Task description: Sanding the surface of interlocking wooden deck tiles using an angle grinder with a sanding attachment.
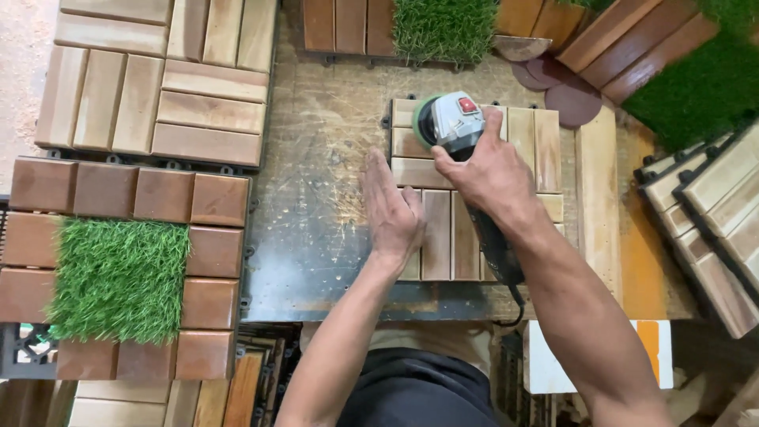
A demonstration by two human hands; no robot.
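A pale wooden slat tile lies flat on a worn metal workbench. My right hand grips a grey power sander with a green pad, pressed onto the tile's upper left corner. Its dark handle and cord run back under my right forearm. My left hand rests flat with fingers together on the tile's left edge, half on the bench.
Pale tiles are stacked at the upper left. A brown tile frame with a fake grass square lies at the left. More brown tiles and grass sit at the back. Round sanding discs and stacked tiles lie to the right.
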